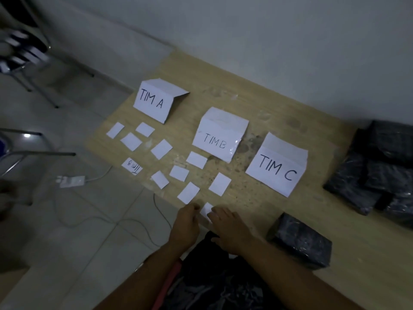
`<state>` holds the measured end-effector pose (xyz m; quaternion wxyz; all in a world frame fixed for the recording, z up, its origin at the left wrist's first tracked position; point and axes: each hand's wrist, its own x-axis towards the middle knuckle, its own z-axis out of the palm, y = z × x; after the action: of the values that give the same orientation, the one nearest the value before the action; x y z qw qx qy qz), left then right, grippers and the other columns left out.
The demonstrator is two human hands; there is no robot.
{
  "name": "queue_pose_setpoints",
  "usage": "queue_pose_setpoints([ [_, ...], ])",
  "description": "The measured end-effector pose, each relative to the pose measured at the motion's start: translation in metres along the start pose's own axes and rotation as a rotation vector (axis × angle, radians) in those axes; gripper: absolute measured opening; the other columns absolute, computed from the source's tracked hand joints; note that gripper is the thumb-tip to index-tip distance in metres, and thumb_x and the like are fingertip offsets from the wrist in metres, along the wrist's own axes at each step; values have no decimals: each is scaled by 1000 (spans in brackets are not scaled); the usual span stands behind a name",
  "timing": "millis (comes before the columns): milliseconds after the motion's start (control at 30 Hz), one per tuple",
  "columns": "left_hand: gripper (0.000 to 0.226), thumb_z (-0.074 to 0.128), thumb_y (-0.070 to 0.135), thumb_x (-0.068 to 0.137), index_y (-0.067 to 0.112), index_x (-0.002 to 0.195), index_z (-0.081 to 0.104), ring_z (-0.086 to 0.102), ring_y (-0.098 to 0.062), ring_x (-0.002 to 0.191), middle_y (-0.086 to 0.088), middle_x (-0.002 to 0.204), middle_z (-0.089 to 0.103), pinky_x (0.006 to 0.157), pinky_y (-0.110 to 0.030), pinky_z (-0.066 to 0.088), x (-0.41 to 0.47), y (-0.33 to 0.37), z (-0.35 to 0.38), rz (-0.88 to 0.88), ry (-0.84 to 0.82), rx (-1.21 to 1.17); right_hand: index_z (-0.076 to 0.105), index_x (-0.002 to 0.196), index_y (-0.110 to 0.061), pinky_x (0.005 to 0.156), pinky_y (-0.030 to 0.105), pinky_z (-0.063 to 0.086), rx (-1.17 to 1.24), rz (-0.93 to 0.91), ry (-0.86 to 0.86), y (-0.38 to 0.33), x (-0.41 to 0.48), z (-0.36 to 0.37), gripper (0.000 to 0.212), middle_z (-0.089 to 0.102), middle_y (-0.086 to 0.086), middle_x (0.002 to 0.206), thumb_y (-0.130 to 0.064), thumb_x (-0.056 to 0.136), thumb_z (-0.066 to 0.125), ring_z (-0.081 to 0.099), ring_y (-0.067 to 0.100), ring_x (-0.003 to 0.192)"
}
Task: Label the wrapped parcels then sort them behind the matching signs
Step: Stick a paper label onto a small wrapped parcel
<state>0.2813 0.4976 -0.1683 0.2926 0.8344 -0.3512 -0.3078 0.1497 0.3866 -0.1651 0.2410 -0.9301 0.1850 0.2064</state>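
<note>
Label slip [206, 209] under right hand [228, 227], grip flat, released; left hand [186, 220] at its edge, grip unclear.

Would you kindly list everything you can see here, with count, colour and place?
signs: three, white, in a diagonal row on the table, reading TIM A, TIM B, TIM C.
paper slips: eleven, white, in front of the signs; one has writing.
parcels: black; one at the near edge, a pile of unclear count at the table's right end.
table: one, light wood, against the wall.
chairs: two, metal-framed, on the floor at left.
power strip: one, white, on the floor.
left hand: beside the nearest slip.
right hand: fingers resting on that slip.
</note>
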Motion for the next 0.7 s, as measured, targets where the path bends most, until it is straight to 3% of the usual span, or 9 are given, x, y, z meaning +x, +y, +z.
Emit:
queue_pose_setpoints([
  [67,33,43,4,88,4,116,61,57,-25,103,-12,112,63,90,-33,45,-1,-6,-2,3,-12,25,24,145,-16,110,46,27,-71,13,-18,-3,3,4,82,21,7,155,-39,82,69,22,30,141],
  [133,32,48,1,87,4,117,60,56,-26,106,-14,113,62,90,-27,39,0,-6,-3,-5,-22,39,34,139,-13,101,46,38,-149,7,-9,-1,1,8,83,35,11,147,-40,73,75,37,32,132],
  [200,33,51,-3,88,1,120,58,54,-28,109,-16,117,61,91,-24,35,2,-5,-4,-11,-18,34,51,122,-14,81,39,49,-217,8,73,1,1,16,70,55,9,125,-36,62,80,54,30,111],
  [300,35,51,-7,86,-3,120,58,55,-32,110,-20,118,61,92,-25,35,3,-3,-5,13,-10,34,62,101,-18,67,34,49,-222,-12,232,2,-1,22,42,62,3,103,-30,63,76,57,25,90],
  [467,28,50,-1,90,3,115,61,57,-25,105,-13,112,64,88,-25,40,7,-4,-6,20,5,-7,68,91,-24,65,30,49,-144,-48,318,7,-14,21,19,65,-4,100,-32,75,64,62,18,87],
  [600,32,45,16,90,8,118,60,57,-22,109,-8,117,63,91,-26,44,16,-1,-9,26,-122,15,65,94,-23,68,29,47,31,45,414,17,-24,16,20,67,-5,97,-31,85,49,62,16,86],
  [700,44,36,38,88,16,116,61,58,-16,107,0,116,65,94,-32,46,21,19,-13,-32,-220,-67,66,97,-17,72,29,46,301,131,505,20,-30,2,25,68,-2,93,-28,93,44,60,17,87],
])
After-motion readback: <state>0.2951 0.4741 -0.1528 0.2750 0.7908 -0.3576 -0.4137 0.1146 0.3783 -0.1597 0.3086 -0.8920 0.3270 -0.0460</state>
